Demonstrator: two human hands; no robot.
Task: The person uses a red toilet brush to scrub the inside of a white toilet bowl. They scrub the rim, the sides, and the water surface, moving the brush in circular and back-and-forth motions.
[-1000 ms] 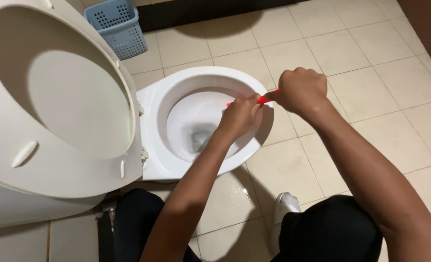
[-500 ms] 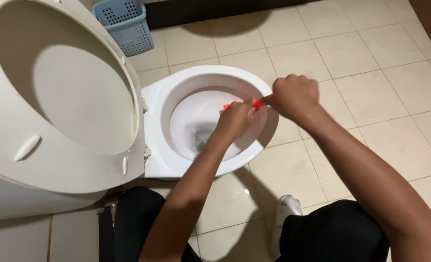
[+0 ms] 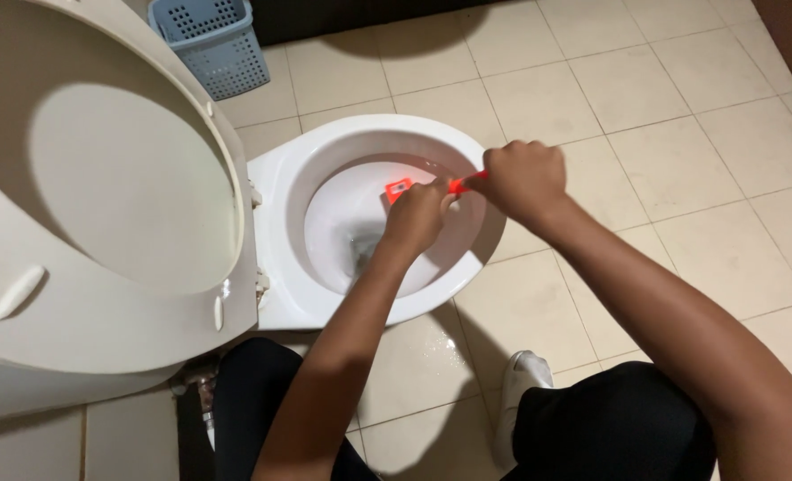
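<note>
A white toilet bowl (image 3: 300, 191) stands open below me, its seat and lid (image 3: 102, 294) raised at the left. My left hand (image 3: 416, 217) reaches into the bowl and grips the lower part of a red-orange brush (image 3: 400, 188). My right hand (image 3: 525, 181) is closed on the same brush's handle (image 3: 461, 183) just over the bowl's right rim. The red head shows against the inner wall of the bowl. Some water lies at the bottom, partly hidden by my left wrist.
A blue perforated plastic basket (image 3: 214, 43) stands on the beige tiled floor (image 3: 645, 134) behind the toilet. My knees in dark trousers and a white shoe (image 3: 519, 383) are at the bottom. A wet patch (image 3: 427, 347) shines on the tiles before the bowl.
Both hands have slid leftward and a little deeper over the bowl with the brush. The red brush head now shows beyond my left hand.
</note>
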